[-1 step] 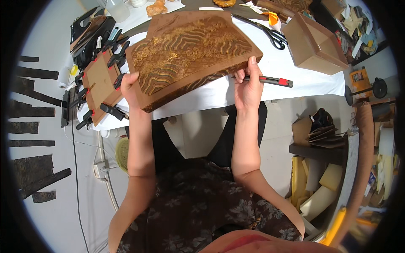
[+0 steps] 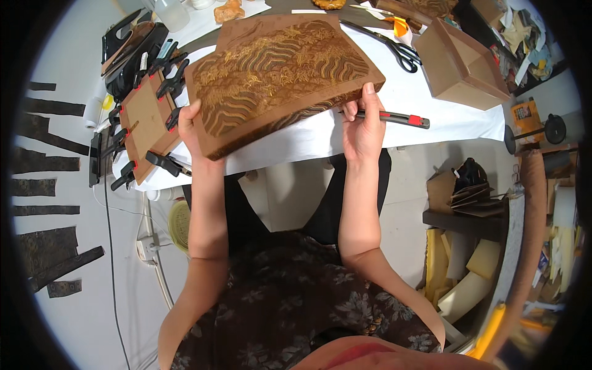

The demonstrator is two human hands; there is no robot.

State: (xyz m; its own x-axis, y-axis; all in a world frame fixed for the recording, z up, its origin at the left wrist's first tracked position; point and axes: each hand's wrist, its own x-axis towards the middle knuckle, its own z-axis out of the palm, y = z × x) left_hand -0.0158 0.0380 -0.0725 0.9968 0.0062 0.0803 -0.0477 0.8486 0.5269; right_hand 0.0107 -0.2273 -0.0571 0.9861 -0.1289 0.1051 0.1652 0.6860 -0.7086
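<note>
A shallow brown box piece (image 2: 277,74), covered in gold wavy patterned fabric, is raised and tilted between my hands. My left hand (image 2: 194,139) grips its lower left end, thumb along the side. My right hand (image 2: 361,129) holds the right end with the thumb on top and also has a black and red utility knife (image 2: 407,119) under its fingers; the knife's left part is hidden. Left of my left hand, a brown board (image 2: 142,111) carries several black spring clamps (image 2: 160,162). Black scissors (image 2: 394,49) lie beyond my right hand on white paper (image 2: 444,117).
An open brown box (image 2: 462,68) stands at the table's right. A white container (image 2: 172,15) and small objects line the back. Dark fabric strips (image 2: 52,108) are at the left. A green bin (image 2: 180,225), cables, foam offcuts (image 2: 481,259) and a long brown roll (image 2: 531,246) are below and beside the table.
The near left corner of the box piece sits slightly higher, with my left hand shifted a little upward. My right hand looks nearly the same.
</note>
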